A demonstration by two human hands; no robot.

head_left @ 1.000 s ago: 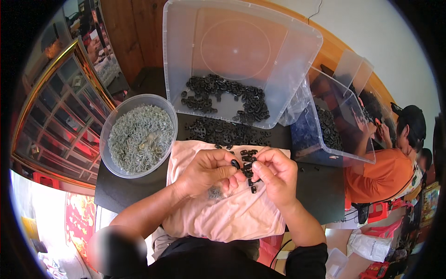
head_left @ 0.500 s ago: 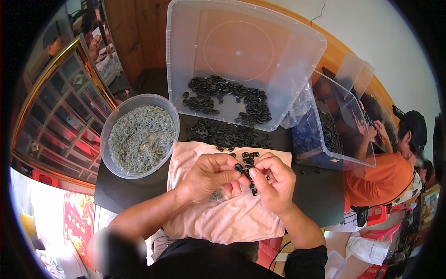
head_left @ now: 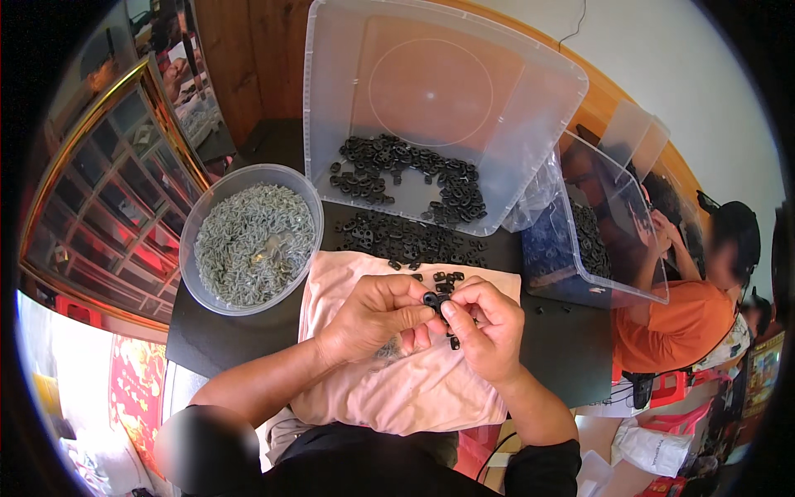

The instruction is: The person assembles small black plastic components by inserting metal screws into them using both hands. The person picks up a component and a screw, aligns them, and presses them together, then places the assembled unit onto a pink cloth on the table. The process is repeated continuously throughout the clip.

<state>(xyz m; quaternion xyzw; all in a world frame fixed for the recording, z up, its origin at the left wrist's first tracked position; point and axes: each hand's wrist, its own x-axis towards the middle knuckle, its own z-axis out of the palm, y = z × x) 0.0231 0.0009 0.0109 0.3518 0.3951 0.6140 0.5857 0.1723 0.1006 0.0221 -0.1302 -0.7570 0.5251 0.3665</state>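
Observation:
Over a pink cloth [head_left: 364,398], my two hands meet at a small black plastic part [head_left: 431,300]. My left hand [head_left: 377,315] pinches it between thumb and fingers, with the other fingers curled below. From the other side my right hand [head_left: 487,323] is closed on the same part, thumb and forefinger pressed to it. A few grey screws [head_left: 387,348] lie on the cloth by my left hand's curled fingers. More small black parts [head_left: 447,278] are on the cloth just beyond my fingertips. Whether a screw sits in the held part is hidden.
A round tub [head_left: 189,273] of grey screws stands at the left. Beyond the cloth, black parts [head_left: 397,236] are spread on the dark table [head_left: 563,348]. A large clear bin [head_left: 431,99] lies tipped behind them. Another clear bin [head_left: 613,286] and a person in orange [head_left: 671,323] are at the right.
My hands have come closer together around the black part, and my right fingers now press against it. The view has shifted slightly. The person at the right has turned somewhat.

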